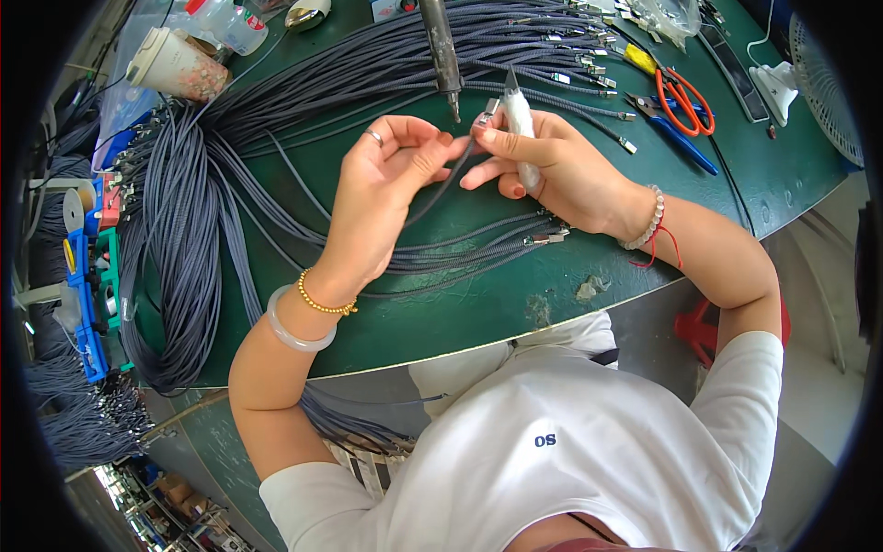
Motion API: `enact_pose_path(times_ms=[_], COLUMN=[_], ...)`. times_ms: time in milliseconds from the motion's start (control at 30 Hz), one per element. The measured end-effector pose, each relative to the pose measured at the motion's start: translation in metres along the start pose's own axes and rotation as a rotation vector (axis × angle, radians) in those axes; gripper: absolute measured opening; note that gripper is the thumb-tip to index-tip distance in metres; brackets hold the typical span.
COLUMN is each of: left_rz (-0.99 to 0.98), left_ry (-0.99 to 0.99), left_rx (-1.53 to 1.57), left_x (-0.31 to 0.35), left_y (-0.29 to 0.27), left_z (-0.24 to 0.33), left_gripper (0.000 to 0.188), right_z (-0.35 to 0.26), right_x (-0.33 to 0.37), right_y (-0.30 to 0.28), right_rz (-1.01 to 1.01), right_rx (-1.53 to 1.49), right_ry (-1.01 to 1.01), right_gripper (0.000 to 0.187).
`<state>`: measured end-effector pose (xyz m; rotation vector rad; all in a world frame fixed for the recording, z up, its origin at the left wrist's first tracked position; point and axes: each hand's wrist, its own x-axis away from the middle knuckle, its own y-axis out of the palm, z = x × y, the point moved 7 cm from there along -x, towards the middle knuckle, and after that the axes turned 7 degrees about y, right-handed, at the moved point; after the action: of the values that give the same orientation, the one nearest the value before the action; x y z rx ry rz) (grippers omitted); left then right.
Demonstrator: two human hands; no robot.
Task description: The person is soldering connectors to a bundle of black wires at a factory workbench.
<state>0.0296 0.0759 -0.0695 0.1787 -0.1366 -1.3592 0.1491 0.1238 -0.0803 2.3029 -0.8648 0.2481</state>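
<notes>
My left hand (379,189) pinches a thin dark grey cable (443,195) close to its end, thumb and fingertips together. Held in my right hand (584,179) is a craft knife (519,124) with a white wrapped handle, its blade pointing away from me. The thumb and forefinger of that same hand also grip the small metal connector (489,112) at the cable's end. Just beyond my fingertips, a soldering iron (443,55) hangs tip down, apart from the cable.
Bundles of dark cables (340,87) spread over the green table (441,322). Orange-handled pliers (682,101) and blue-handled cutters (676,133) lie at right, near a white fan (823,83). A paper cup (177,64) and a clear bottle (230,25) stand at far left, above coloured bins (90,317).
</notes>
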Motion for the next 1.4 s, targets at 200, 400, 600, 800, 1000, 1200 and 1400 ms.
enact_pose_path(times_ms=[200, 400, 600, 800, 1000, 1200, 1400], left_rz=[-0.027, -0.165, -0.171, -0.149, -0.186, -0.189, -0.179], left_ry=[0.066, 0.193, 0.123, 0.136, 0.095, 0.075, 0.052], left_rx=[-0.098, -0.309, -0.27, -0.23, -0.2, -0.154, -0.101], left_x=[-0.021, -0.028, -0.03, -0.032, -0.033, -0.033, -0.034], left_y=[-0.022, -0.022, -0.022, -0.015, -0.012, -0.01, -0.012], left_z=[0.004, -0.006, -0.017, -0.011, -0.01, -0.008, -0.007], left_gripper=[0.021, 0.02, 0.021, 0.022, 0.021, 0.022, 0.02], right_z=[0.006, 0.014, 0.011, -0.002, -0.006, -0.01, -0.014], right_x=[-0.014, -0.029, -0.037, -0.039, -0.036, -0.033, -0.034], right_y=[-0.007, -0.004, -0.016, -0.024, -0.022, -0.019, -0.016], right_rz=[-0.063, -0.084, -0.028, 0.026, -0.007, -0.007, -0.005], right_rx=[0.096, 0.188, 0.313, 0.361, 0.328, 0.307, 0.3], right_ry=[0.054, 0.069, -0.072, -0.125, -0.076, -0.061, -0.076], right_gripper=[0.016, 0.018, 0.016, 0.016, 0.016, 0.017, 0.017])
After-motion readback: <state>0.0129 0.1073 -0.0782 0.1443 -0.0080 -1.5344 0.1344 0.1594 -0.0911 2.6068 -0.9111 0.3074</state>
